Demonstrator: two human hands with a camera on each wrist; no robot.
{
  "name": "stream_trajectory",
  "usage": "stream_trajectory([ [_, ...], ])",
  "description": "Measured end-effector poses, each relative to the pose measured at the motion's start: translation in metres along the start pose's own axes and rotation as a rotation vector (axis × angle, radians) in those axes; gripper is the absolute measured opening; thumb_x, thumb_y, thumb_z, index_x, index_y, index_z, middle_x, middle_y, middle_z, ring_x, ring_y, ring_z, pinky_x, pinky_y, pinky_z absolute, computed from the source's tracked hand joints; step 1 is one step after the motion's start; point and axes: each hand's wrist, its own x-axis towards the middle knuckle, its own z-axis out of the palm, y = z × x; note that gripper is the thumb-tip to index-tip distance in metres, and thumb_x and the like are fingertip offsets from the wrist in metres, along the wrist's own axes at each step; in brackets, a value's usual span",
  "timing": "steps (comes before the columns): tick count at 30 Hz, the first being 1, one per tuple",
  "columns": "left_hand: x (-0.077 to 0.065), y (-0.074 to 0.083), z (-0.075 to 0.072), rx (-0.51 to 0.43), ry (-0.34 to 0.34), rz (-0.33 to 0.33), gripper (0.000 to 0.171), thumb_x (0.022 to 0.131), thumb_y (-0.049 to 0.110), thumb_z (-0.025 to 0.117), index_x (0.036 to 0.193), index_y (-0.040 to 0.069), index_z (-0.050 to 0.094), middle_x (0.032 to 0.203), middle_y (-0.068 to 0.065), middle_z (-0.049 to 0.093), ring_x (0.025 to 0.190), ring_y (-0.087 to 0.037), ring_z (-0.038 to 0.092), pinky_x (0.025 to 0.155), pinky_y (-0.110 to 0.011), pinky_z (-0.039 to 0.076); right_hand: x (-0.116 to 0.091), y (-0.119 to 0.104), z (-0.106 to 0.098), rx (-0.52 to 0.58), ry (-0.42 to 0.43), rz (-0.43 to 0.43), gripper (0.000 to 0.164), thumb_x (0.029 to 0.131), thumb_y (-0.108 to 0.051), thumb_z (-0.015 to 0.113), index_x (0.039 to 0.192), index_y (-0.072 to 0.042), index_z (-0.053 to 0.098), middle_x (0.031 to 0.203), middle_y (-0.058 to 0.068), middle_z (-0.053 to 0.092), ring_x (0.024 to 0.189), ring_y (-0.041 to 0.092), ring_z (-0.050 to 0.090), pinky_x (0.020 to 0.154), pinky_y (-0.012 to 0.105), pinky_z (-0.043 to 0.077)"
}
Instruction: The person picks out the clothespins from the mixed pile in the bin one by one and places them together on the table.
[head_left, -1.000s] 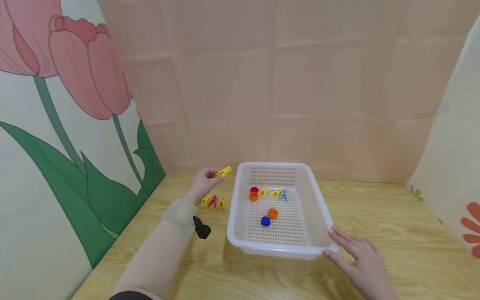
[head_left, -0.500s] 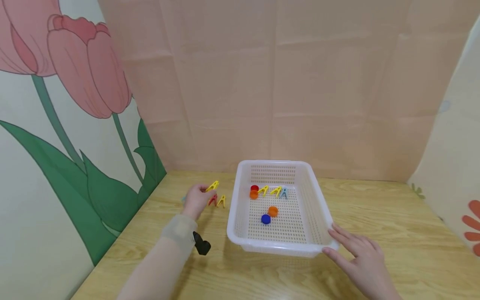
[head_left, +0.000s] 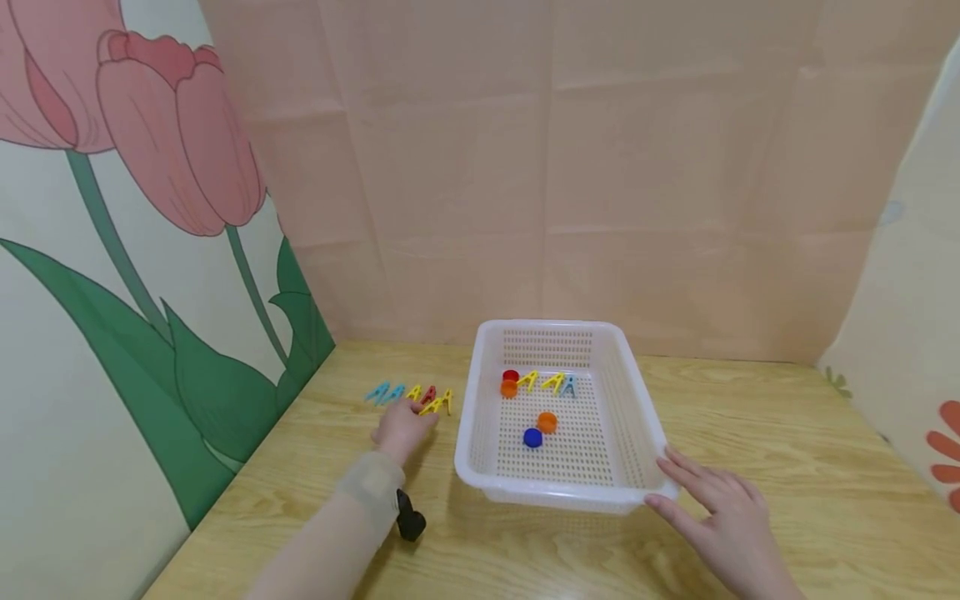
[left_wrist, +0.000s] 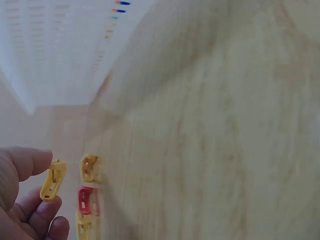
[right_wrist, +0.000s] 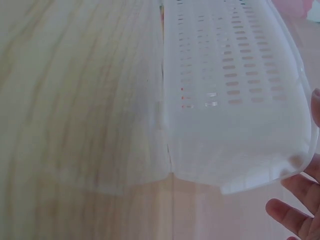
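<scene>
In the head view my left hand (head_left: 403, 429) pinches a yellow clothespin (head_left: 431, 407) just above the table, left of the white basket (head_left: 555, 498). The left wrist view shows this clothespin (left_wrist: 53, 181) between thumb and fingers. Close by lies a row of clothespins: two blue ones, a yellow one, a red one (head_left: 428, 393) and another yellow one (head_left: 448, 400). My right hand (head_left: 723, 517) rests its fairly straight fingers and thumb on the basket's near right corner. Inside the basket are two yellow clothespins (head_left: 553, 382) and a blue one (head_left: 570, 386).
The basket also holds round caps: a red one (head_left: 511, 377), a blue one (head_left: 532, 437) and two orange ones (head_left: 547, 422). A wooden table (head_left: 750, 425) lies beneath everything. A tan sheet (head_left: 585, 167) hangs behind, and a tulip-printed panel (head_left: 172, 333) borders the left side.
My left hand has moved down and toward me with the yellow clothespin, from above the row to its near side; the blue clothespins have come into view. The right hand has stayed at the basket corner.
</scene>
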Motion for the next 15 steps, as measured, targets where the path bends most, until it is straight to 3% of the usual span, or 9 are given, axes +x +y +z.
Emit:
stream_trajectory([
  [10,-0.008,-0.014,0.015,0.064,-0.027,-0.015,0.034,0.08,0.043,0.072,0.099,0.015,0.065,0.101,-0.002,0.065,0.097,-0.028,0.058,0.09,-0.056,0.031,-0.001,0.0,0.002,0.0,-0.011,0.001,0.051,0.077,-0.031,0.08,0.122,-0.014,0.067,0.133,0.006,0.058,0.106,0.033,0.051,0.099,0.057,0.02],
  [15,-0.01,-0.016,0.02,0.12,-0.023,-0.029,0.037,0.078,0.047,0.073,0.098,0.016,0.067,0.102,-0.001,0.066,0.096,-0.029,0.058,0.087,-0.055,0.033,-0.001,0.002,0.002,0.023,-0.026,0.019,0.051,0.078,-0.031,0.079,0.124,-0.014,0.065,0.134,0.007,0.057,0.108,0.034,0.05,0.101,0.062,0.018],
])
